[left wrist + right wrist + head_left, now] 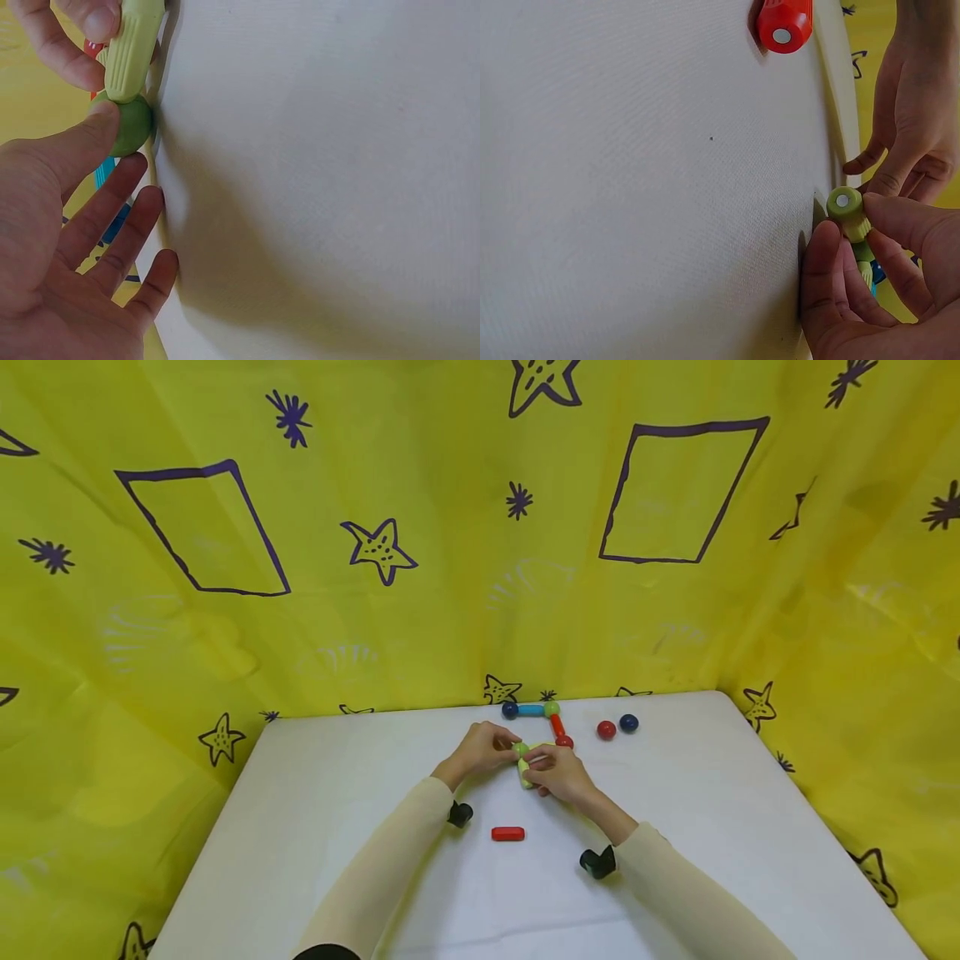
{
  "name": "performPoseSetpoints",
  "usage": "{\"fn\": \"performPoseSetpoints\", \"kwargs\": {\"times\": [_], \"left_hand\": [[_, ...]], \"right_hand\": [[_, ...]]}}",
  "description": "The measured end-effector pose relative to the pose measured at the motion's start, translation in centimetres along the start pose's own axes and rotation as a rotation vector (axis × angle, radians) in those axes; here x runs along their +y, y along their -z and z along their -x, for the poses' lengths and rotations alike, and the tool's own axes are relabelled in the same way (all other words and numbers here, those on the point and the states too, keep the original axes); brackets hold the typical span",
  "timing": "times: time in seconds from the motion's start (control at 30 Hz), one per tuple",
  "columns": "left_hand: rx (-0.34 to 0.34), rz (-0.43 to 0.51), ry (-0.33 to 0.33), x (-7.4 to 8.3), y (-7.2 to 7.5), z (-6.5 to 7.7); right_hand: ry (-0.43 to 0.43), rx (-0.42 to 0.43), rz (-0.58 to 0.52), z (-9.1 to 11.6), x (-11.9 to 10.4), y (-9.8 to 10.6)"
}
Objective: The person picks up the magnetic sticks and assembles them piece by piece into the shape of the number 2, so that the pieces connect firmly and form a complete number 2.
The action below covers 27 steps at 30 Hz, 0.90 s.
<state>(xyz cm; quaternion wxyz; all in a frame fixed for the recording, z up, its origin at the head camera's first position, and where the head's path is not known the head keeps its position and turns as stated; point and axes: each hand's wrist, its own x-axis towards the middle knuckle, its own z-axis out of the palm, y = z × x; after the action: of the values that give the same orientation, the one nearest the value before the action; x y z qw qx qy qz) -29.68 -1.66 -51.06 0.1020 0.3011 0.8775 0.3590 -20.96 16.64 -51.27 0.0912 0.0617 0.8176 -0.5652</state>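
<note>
My left hand pinches a green ball between thumb and fingers, its other fingers spread out near the table. Against that ball stands one end of a yellow-green magnetic rod, which my right hand pinches from the side. A round light spot shows in the rod's near end. From the green ball a chain runs back: a mostly hidden yellow-green rod, a red ball, a red rod, another green ball, a blue rod and a dark blue ball.
A loose red rod lies on the white table, nearer than the hands. Right of the chain sit a separate red ball and dark blue ball. Yellow cloth with drawn shapes hangs behind and at both sides.
</note>
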Motion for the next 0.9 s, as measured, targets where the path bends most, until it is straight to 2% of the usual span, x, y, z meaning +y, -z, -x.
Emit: {"fn": "performPoseSetpoints", "kwargs": {"times": [0.9], "left_hand": [[0.010, -0.024, 0.028, -0.12, -0.20, -0.01]], "right_hand": [[0.034, -0.025, 0.048, -0.14, 0.26, 0.11]]}}
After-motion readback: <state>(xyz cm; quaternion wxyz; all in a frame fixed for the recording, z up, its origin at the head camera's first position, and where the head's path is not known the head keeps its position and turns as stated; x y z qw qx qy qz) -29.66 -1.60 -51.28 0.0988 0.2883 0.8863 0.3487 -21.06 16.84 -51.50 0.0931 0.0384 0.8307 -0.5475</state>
